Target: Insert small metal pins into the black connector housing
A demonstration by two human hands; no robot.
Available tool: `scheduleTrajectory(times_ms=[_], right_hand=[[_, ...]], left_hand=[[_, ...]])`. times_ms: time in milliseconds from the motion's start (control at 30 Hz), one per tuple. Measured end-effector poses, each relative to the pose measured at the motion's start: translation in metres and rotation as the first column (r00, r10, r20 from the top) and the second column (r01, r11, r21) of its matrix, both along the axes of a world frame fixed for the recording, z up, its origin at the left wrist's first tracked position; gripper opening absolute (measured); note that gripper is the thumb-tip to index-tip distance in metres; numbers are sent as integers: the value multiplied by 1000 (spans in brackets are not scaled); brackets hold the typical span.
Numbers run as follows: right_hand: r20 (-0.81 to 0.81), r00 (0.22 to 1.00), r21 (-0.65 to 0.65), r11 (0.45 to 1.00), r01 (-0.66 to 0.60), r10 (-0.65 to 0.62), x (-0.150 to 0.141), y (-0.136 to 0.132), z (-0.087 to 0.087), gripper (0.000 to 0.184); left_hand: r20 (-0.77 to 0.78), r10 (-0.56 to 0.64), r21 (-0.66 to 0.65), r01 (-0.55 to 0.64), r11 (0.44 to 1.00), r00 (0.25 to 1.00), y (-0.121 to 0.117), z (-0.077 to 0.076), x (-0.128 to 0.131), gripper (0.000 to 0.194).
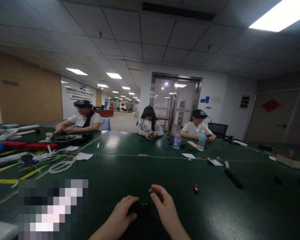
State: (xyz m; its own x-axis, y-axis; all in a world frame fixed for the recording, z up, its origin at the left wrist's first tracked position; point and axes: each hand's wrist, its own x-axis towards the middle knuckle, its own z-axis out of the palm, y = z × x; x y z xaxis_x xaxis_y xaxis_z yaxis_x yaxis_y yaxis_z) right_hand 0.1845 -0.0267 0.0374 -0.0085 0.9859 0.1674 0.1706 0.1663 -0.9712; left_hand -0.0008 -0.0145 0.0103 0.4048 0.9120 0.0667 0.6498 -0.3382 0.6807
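Observation:
My left hand (pixel 122 210) and my right hand (pixel 165 206) meet low in the head view over the dark green table (pixel 145 173). Between them sits a small black object (pixel 141 207), which the left fingers curl around. The right thumb and forefinger pinch a tiny grey piece (pixel 150 190) just above it. What these small parts are I cannot make out. A little red item (pixel 195 188) lies on the table to the right of my right hand, apart from it.
Three people sit at the far side of the table. Two water bottles (pixel 177 140) stand near them, with paper scraps around. Cables, a white ring (pixel 60 166) and red tools clutter the left side. A black cylinder (pixel 233 178) lies at right.

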Motion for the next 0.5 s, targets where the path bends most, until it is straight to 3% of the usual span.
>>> scheduleTrajectory(times_ms=[500], right_hand=[[-318,944,-107,993,57,-89,12,12,-13,51]], left_hand=[[20,7,-11,-7,1000,1000,0,0,0,47]])
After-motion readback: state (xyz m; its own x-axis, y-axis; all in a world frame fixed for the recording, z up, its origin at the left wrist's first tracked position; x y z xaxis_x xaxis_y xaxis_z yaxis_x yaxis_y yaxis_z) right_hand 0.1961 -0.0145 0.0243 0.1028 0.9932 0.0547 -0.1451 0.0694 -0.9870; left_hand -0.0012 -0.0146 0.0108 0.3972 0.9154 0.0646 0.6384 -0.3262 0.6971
